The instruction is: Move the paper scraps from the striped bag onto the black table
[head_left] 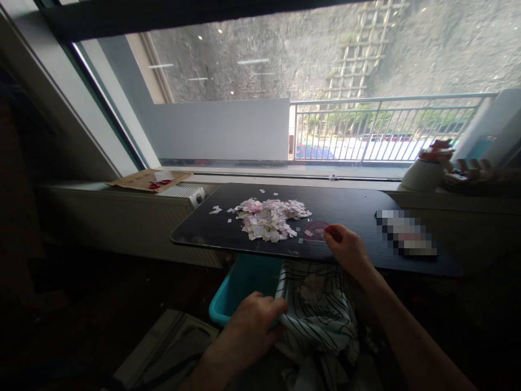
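Observation:
A pile of small torn paper scraps (271, 220), white with some pink, lies on the dark tabletop (345, 203). At the right of the pile, my right hand (348, 247) pinches the end of a pink see-through protractor (313, 232), which lies low over the table. Below the table edge, my left hand (256, 320) is closed on the edge of a striped cloth (325, 326). The cloth sags open like a pouch, and more paper scraps (312, 288) rest in it. Part of the left hand's grip is hidden.
A teal bin (217, 312) stands under the table, left of the cloth. A blurred-out flat object (407, 233) lies at the table's right. Brown paper (142, 180) with red scissors (160, 184) lies on the radiator (122, 217). A white pot (421, 175) stands near the window.

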### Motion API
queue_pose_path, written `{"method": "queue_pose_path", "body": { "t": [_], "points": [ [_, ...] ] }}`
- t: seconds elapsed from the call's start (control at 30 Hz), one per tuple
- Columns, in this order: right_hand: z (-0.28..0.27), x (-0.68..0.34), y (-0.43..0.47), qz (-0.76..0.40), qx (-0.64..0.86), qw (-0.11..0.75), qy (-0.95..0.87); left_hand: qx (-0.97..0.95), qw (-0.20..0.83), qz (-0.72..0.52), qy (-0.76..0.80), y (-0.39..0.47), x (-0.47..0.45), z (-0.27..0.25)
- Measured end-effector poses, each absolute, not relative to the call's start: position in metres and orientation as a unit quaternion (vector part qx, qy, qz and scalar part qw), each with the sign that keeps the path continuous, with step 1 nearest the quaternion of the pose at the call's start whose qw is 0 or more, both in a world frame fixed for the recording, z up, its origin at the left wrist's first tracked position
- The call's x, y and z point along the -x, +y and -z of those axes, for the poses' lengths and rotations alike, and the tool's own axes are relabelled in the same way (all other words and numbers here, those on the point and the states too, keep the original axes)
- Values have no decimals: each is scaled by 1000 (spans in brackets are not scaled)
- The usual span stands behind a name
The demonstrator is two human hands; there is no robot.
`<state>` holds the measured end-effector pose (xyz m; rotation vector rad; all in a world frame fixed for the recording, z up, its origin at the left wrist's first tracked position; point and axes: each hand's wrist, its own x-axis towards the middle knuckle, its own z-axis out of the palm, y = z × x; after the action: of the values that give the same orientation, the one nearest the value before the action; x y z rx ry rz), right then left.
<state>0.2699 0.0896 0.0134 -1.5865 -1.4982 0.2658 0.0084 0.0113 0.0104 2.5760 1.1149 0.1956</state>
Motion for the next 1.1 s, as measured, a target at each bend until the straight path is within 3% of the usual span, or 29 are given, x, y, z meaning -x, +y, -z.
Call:
{"method": "queue_pose_path", "body": {
  "t": [0.43, 0.63, 1.1],
  "points": [
    [-18, -268, 110, -89, 634, 443, -628, -919, 141, -48, 364, 10, -19, -11],
    [-9, -272, 91, -123, 617, 489, -604, -926, 119, -43, 356, 10, -25, -14],
    [-21, -261, 106, -72, 630, 428, -643, -929, 116, -50, 348, 11, -28, -13]
  ]
}}
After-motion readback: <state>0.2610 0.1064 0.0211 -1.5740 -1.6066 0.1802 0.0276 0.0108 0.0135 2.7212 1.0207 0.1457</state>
